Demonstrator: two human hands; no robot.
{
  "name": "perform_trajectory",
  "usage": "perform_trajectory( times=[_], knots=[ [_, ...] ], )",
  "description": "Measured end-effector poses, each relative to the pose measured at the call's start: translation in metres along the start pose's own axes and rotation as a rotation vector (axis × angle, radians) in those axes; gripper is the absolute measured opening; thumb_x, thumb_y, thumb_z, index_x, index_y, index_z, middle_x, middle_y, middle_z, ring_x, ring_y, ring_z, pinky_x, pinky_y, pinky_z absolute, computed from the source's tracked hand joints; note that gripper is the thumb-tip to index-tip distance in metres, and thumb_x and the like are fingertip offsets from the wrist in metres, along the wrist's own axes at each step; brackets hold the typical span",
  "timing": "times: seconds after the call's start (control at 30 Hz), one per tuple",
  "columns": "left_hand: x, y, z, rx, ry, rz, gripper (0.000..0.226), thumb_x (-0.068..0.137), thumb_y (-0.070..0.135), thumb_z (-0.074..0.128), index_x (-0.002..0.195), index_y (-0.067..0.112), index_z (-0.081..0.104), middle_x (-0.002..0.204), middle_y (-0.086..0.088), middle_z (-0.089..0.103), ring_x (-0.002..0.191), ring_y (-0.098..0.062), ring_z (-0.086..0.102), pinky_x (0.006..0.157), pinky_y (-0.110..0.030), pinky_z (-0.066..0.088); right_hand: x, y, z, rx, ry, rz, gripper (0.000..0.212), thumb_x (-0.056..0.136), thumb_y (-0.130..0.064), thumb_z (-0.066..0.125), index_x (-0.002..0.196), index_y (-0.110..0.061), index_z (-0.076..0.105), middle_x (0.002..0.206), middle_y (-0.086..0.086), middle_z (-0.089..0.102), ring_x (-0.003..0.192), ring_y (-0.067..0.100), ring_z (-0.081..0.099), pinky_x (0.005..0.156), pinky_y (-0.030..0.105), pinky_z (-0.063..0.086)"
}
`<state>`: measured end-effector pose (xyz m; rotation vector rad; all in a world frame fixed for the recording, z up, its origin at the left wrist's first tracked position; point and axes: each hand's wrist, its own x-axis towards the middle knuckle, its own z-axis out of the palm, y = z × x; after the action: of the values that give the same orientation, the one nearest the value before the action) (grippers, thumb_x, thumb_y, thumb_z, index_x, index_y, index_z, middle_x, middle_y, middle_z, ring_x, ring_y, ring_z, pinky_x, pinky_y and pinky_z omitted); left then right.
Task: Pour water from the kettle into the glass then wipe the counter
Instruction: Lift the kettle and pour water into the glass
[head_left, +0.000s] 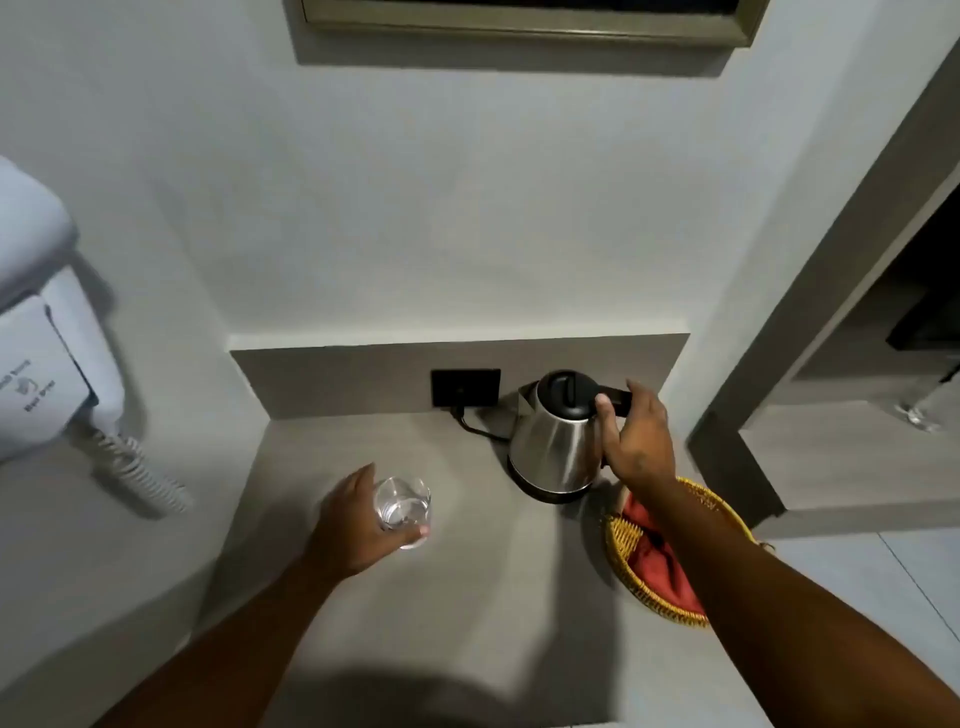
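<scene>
The steel kettle (553, 441) stands upright on its base at the back right of the grey desk (467, 597), just before the low back panel. Your right hand (636, 441) is on its black handle (615, 397), fingers (605, 410) curled around it. Your left hand (353, 525) holds the clear glass (402, 512) near the middle left of the desk, fingers wrapped around its side; a little water shows inside. I cannot tell if the glass touches the desk. A black cord (475, 426) goes from the kettle base to the dark socket (465, 387). Under your right forearm, at the desk's right edge, a yellow woven basket (631, 561) contains a red cloth (660, 556).
</scene>
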<state>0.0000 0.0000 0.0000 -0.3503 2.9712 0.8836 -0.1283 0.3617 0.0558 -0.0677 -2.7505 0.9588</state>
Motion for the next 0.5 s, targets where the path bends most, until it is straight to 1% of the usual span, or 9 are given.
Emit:
perform_trajectory(
  times=[0.07, 0.1, 0.13, 0.2, 0.23, 0.27, 0.33, 0.43, 0.5],
  knots=[
    [-0.002, -0.003, 0.009, -0.125, -0.005, -0.006, 0.127, 0.042, 0.066, 0.089, 0.145, 0.011, 0.040, 0.146, -0.008, 0.048, 0.134, -0.027, 0.046, 0.109, -0.037, 0.038, 0.006, -0.002, 0.001, 0.200, 0.070, 0.112, 0.059, 0.100, -0.059, 0.041, 0.138, -0.015, 0.048, 0.135, 0.012, 0.058, 0.125, 0.029, 0.055, 0.102, 0.047, 0.050],
    [-0.004, -0.005, 0.015, -0.174, 0.009, -0.001, 0.117, 0.041, 0.054, 0.096, 0.140, 0.016, 0.045, 0.140, -0.006, 0.052, 0.130, -0.024, 0.049, 0.106, -0.033, 0.040, 0.008, -0.002, 0.002, 0.283, 0.098, 0.146, 0.053, 0.100, -0.056, 0.043, 0.132, -0.015, 0.053, 0.127, 0.010, 0.062, 0.118, 0.028, 0.059, 0.096, 0.043, 0.052],
    [-0.006, -0.006, 0.021, -0.223, 0.033, 0.008, 0.106, 0.039, 0.043, 0.099, 0.131, 0.027, 0.050, 0.131, 0.000, 0.057, 0.122, -0.019, 0.055, 0.100, -0.025, 0.042, 0.009, -0.002, 0.002, 0.360, 0.102, 0.194, 0.048, 0.101, -0.053, 0.044, 0.125, -0.015, 0.058, 0.119, 0.008, 0.065, 0.112, 0.026, 0.062, 0.090, 0.038, 0.052],
    [-0.007, -0.004, 0.030, -0.309, 0.095, 0.017, 0.094, 0.039, 0.029, 0.101, 0.114, 0.052, 0.049, 0.111, 0.016, 0.062, 0.104, 0.001, 0.061, 0.084, -0.006, 0.040, 0.013, 0.003, 0.005, 0.450, 0.120, 0.279, 0.040, 0.102, -0.051, 0.045, 0.112, -0.016, 0.062, 0.104, 0.005, 0.066, 0.100, 0.022, 0.062, 0.082, 0.031, 0.048],
    [-0.006, -0.004, 0.033, -0.342, 0.111, 0.017, 0.092, 0.040, 0.026, 0.100, 0.109, 0.056, 0.049, 0.105, 0.020, 0.063, 0.099, 0.007, 0.061, 0.078, -0.002, 0.039, 0.015, 0.005, 0.006, 0.480, 0.133, 0.316, 0.039, 0.101, -0.053, 0.045, 0.105, -0.018, 0.062, 0.097, 0.003, 0.066, 0.094, 0.020, 0.061, 0.075, 0.027, 0.046],
    [-0.007, -0.002, 0.033, -0.347, 0.123, -0.002, 0.089, 0.041, 0.024, 0.100, 0.109, 0.054, 0.051, 0.103, 0.022, 0.064, 0.096, 0.008, 0.061, 0.075, -0.001, 0.039, 0.015, 0.006, 0.006, 0.508, 0.125, 0.367, 0.040, 0.101, -0.056, 0.044, 0.099, -0.020, 0.061, 0.089, 0.000, 0.064, 0.088, 0.019, 0.060, 0.069, 0.024, 0.043],
    [-0.006, -0.002, 0.038, -0.384, 0.137, -0.061, 0.085, 0.043, 0.024, 0.099, 0.111, 0.044, 0.052, 0.103, 0.022, 0.062, 0.095, 0.000, 0.061, 0.075, -0.003, 0.039, 0.018, 0.009, 0.010, 0.549, 0.121, 0.441, 0.046, 0.099, -0.061, 0.043, 0.092, -0.020, 0.061, 0.082, -0.001, 0.061, 0.081, 0.016, 0.058, 0.064, 0.023, 0.040],
    [-0.004, -0.003, 0.044, -0.426, 0.131, -0.132, 0.086, 0.045, 0.021, 0.099, 0.118, 0.032, 0.055, 0.105, 0.015, 0.063, 0.094, -0.007, 0.062, 0.073, -0.005, 0.040, 0.024, 0.014, 0.015, 0.592, 0.116, 0.476, 0.052, 0.098, -0.063, 0.042, 0.092, -0.017, 0.065, 0.083, 0.002, 0.063, 0.082, 0.016, 0.058, 0.075, 0.030, 0.043],
    [-0.004, -0.004, 0.046, -0.445, 0.136, -0.148, 0.085, 0.047, 0.019, 0.098, 0.119, 0.030, 0.056, 0.105, 0.013, 0.066, 0.093, -0.008, 0.064, 0.072, -0.003, 0.041, 0.028, 0.017, 0.015, 0.602, 0.126, 0.494, 0.057, 0.098, -0.065, 0.041, 0.088, -0.015, 0.068, 0.081, 0.003, 0.064, 0.082, 0.019, 0.059, 0.076, 0.031, 0.043]
  ],
)
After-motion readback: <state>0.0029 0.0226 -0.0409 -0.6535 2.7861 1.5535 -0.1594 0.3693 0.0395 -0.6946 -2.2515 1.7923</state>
